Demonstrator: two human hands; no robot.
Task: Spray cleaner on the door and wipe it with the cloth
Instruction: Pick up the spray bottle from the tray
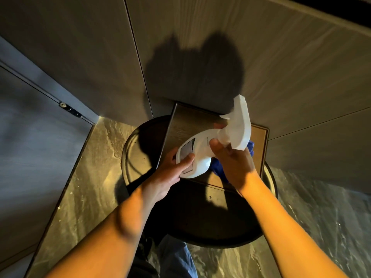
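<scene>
1. Two hands share one white plastic spray bottle [202, 145] above a round dark counter [200, 223]; nothing has visibly been sprayed yet, so I judge the step in hand to be readying the sprayer.
2. Far left, a grey panel with a small metal fitting [70, 110] meets the stone-patterned floor [88, 169]; it plays no part in the grip.
3. Left of centre, the left hand [170, 173] is clamped on the base of the bottle, thumb lying across its grey label and fingers hidden beneath.
4. Centre, the bottle lies tilted, its base low toward the person and its trigger head [240, 125] raised toward the pale wood-grain door [251, 63], close to it but not touching.
5. Beneath the bottle a brown rectangular tray [176, 125] rests on the counter against the foot of the door.
6. Right of centre, the right hand [232, 165] is closed around the bottle's neck just under the trigger head; whether a finger is on the trigger I cannot tell.
7. A blue cloth [218, 170] shows under that hand, bunched on the tray; whether the hand also grips it is unclear.
8. To do this step well, I would settle one firm grip at the neck, free the index finger for the trigger, aim the nozzle squarely at the door, and keep the cloth within reach.
</scene>
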